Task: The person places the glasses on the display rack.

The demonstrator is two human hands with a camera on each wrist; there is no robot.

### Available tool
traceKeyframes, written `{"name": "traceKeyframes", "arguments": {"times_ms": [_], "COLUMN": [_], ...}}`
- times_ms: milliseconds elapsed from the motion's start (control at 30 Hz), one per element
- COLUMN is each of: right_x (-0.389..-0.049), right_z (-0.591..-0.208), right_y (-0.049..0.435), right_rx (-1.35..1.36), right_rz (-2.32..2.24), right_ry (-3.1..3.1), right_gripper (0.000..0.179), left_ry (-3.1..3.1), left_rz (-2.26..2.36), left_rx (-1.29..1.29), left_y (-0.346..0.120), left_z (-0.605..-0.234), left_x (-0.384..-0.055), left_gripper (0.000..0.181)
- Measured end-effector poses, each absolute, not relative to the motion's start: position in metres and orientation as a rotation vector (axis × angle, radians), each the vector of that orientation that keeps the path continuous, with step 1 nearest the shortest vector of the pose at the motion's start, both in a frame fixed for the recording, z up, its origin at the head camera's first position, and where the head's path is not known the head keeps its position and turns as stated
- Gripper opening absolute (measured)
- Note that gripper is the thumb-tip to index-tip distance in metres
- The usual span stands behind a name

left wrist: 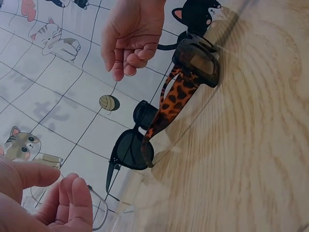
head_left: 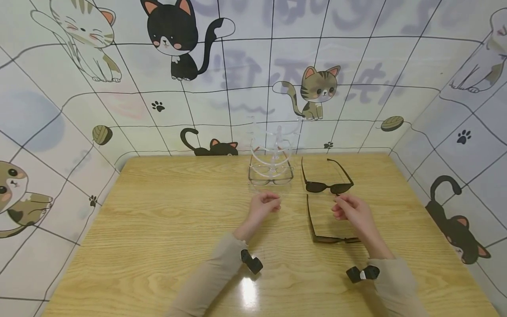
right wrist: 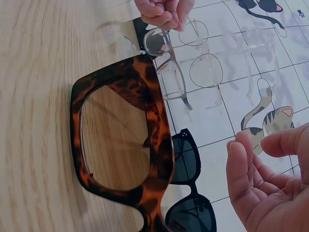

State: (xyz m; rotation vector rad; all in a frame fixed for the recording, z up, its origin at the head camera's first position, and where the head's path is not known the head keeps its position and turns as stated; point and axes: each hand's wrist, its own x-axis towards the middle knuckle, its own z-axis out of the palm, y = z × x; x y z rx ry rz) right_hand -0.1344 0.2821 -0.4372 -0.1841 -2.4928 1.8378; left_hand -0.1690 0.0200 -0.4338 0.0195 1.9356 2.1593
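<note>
My left hand (head_left: 264,207) hovers over the table's middle, fingers loosely bent and holding nothing. Just past it, grey-framed eyeglasses (head_left: 270,181) and a thin-rimmed pair (head_left: 260,169) are at a clear display stand (head_left: 271,154). On the right, tortoiseshell sunglasses (head_left: 332,240) lie with their temples extended away from me. Above them is my right hand (head_left: 354,213), hiding one temple in the head view. A gap shows between its thumb and fingers (right wrist: 239,164) in the right wrist view, with nothing held. Beyond lie black sunglasses (head_left: 315,187), temples unfolded.
The wooden table (head_left: 158,220) meets a cat-patterned backdrop (head_left: 245,101) at the back and both sides. The transparent stand is close to the back edge and hard to make out against it. Each wrist wears a small black camera (head_left: 252,263).
</note>
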Motion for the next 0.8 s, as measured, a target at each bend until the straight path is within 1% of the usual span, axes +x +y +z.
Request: {"name": "traceKeyframes", "arguments": {"times_ms": [133,267,367,500,567,733,800], "right_x": [-0.138,-0.147,-0.152,-0.151,-0.147,-0.138,-0.135], "right_z": [-0.460,-0.495,-0.516,-0.523,-0.521,-0.519,-0.521], "right_y": [0.302,0.326,0.340,0.348,0.351,0.360,0.363], "right_rx": [-0.163,-0.180,-0.232,-0.275,-0.276,-0.270,-0.286], "right_rz": [1.882,1.816,1.798,1.791,1.801,1.747,1.688], "right_ry": [-2.438,-2.457,-2.427,-2.400,-2.405,-2.448,-2.459], "right_gripper": [0.037,0.044,0.041,0.042,0.047,0.061,0.063], "left_ry": [1.934,1.936,1.923,1.901,1.898,1.895,1.916], "left_rz": [2.137,2.115,2.122,2.133,2.124,2.075,2.056], "left_rx": [0.045,0.082,0.108,0.146,0.158,0.153,0.165], "left_y": [0.026,0.033,0.039,0.048,0.052,0.061,0.062], "left_z": [-0.433,-0.436,-0.447,-0.466,-0.471,-0.477,-0.470], "left_x": [-0.165,-0.162,-0.165,-0.169,-0.169,-0.166,-0.159], "left_gripper": [0.019,0.020,0.019,0.017,0.017,0.019,0.018]}}
